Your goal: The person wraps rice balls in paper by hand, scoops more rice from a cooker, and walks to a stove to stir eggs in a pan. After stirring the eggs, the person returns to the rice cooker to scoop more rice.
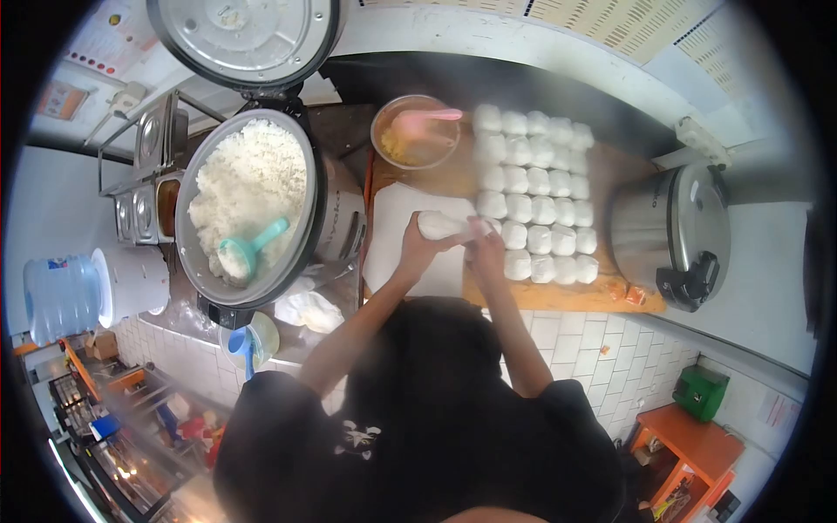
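Note:
Between my two hands is a white wrapped rice packet (pixel 438 226), level above a stack of white wrapping paper (pixel 392 231). My left hand (pixel 421 251) grips its left part, fingers closed around it. At its narrow right end, my right hand (pixel 486 250) pinches the gathered wrapper, which is slightly blurred. Just to the right stand rows of finished white wrapped packets (pixel 542 210), packed close together on the wooden table. Left of the paper, an open rice cooker (pixel 330 209) holds cooked rice (pixel 248 179) with a turquoise scoop (pixel 247 250) resting in it.
Behind the paper sits a bowl (pixel 384 118) with yellowish food and a pink scoop (pixel 427 119). A second, closed cooker (pixel 649 222) stands at the table's right end. A white cloth (pixel 309 311) and a container (pixel 264 336) with a blue-handled utensil lie near the front left.

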The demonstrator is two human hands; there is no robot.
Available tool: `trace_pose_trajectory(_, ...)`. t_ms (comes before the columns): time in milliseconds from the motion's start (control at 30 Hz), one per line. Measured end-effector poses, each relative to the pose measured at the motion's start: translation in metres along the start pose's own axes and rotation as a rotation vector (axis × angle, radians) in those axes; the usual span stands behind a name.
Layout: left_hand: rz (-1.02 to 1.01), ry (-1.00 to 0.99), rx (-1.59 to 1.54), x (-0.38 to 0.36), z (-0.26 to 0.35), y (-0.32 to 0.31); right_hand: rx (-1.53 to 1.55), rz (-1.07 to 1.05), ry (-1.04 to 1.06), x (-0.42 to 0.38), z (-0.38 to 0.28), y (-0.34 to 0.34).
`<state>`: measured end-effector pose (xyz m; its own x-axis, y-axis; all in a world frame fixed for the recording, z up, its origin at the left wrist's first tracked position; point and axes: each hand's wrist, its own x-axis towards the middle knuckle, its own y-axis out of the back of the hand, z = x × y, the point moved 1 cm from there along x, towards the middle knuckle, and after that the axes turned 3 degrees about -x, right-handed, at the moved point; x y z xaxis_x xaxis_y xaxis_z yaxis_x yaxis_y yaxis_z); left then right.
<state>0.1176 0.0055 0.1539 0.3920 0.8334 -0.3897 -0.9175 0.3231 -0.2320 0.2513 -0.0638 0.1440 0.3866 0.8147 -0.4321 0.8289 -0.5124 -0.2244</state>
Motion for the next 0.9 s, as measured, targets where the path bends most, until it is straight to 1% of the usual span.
trace_pose_trajectory(33, -0.009, -0.001, 0.005, 0.003, 0.004, -0.004, 0.206, 0.054, -0.053, 0.002, 0.001, -0.001)
trace_pose_trajectory(100, -0.336, -0.188, 0.266, 0.01, 0.013, -0.016, 0.52, 0.124, -0.092, 0.003, 0.0, 0.0)
trace_pose_trajectory(133, -0.466, -0.197, 0.336, 0.012, 0.015, -0.025, 0.332, -0.055, 0.008, -0.002, -0.004, -0.001)
trace_pose_trajectory(167, -0.479, -0.199, 0.343, 0.014, 0.017, -0.031, 0.341, -0.046, 0.018, -0.004, -0.006, 0.0)
trace_pose_trajectory(200, -0.539, -0.282, 0.285, 0.013, 0.024, -0.039, 0.36, -0.056, 0.028, -0.012, -0.023, -0.006)
trace_pose_trajectory(233, -0.601, -0.369, 0.228, 0.016, 0.029, -0.046, 0.537, -0.147, -0.08, -0.005, -0.018, 0.001)
trace_pose_trajectory(267, -0.659, -0.272, 0.29, 0.015, 0.027, -0.051, 0.704, -0.219, -0.205, 0.002, -0.013, 0.008)
trace_pose_trajectory(300, -0.667, -0.264, 0.294, 0.018, 0.022, -0.054, 0.713, -0.211, -0.204, 0.008, 0.001, 0.017)
trace_pose_trajectory(367, -0.645, -0.06, 0.523, 0.034, 0.013, -0.061, 0.832, -0.29, -0.14, 0.024, 0.009, 0.029)
trace_pose_trajectory(400, -0.652, -0.059, 0.529, 0.037, 0.012, -0.067, 0.839, -0.285, -0.135, 0.023, 0.003, 0.032)
trace_pose_trajectory(467, -0.497, 0.047, 0.31, 0.041, 0.008, -0.081, 0.526, 0.116, 0.204, 0.012, -0.029, 0.036)
trace_pose_trajectory(500, -0.506, 0.04, 0.319, 0.05, -0.002, -0.088, 0.534, 0.118, 0.216, 0.01, -0.048, 0.039)
trace_pose_trajectory(567, -0.335, 0.163, -0.102, 0.072, -0.031, -0.099, -0.232, 0.156, 0.21, 0.007, -0.083, 0.048)
trace_pose_trajectory(600, -0.378, 0.266, -0.088, 0.067, -0.016, -0.112, -0.202, 0.265, 0.146, 0.012, -0.091, 0.052)
trace_pose_trajectory(633, -0.386, 0.272, -0.084, 0.066, -0.009, -0.12, -0.199, 0.275, 0.145, 0.024, -0.093, 0.062)
trace_pose_trajectory(700, -0.188, 0.049, 0.153, 0.066, 0.002, -0.131, -0.252, 0.361, 0.264, 0.065, -0.086, 0.101)
trace_pose_trajectory(733, -0.057, -0.207, 0.475, 0.087, -0.03, -0.119, -0.239, 0.468, 0.226, 0.097, -0.079, 0.127)
trace_pose_trajectory(767, -0.058, -0.211, 0.472, 0.087, -0.025, -0.109, -0.227, 0.571, 0.186, 0.133, -0.07, 0.158)
trace_pose_trajectory(833, -0.312, -0.077, 0.419, 0.079, -0.007, -0.068, -0.591, 0.876, 0.344, 0.2, -0.067, 0.218)
trace_pose_trajectory(900, -0.314, 0.076, 0.342, 0.063, -0.011, -0.029, -0.525, 0.855, 0.25, 0.274, -0.047, 0.274)
